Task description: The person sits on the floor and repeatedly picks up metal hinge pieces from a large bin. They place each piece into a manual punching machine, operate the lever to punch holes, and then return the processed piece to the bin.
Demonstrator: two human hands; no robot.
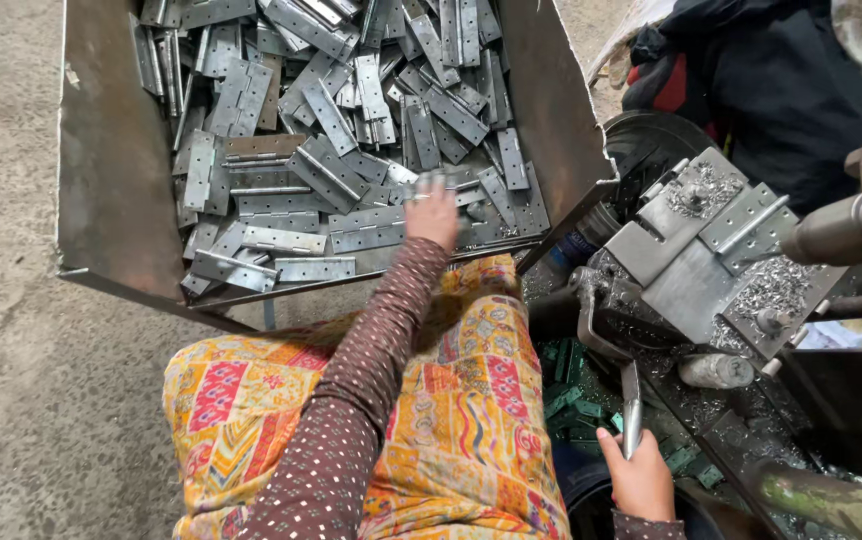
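Under left hand (435,212) (apparently touching): hinges (291,215)

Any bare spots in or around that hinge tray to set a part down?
Bare strip of tray along its left wall, beside the hinges. Open concrete floor left of the tray. Crowded: the hinge pile under the left hand, and the swarf-covered jig above the right hand.
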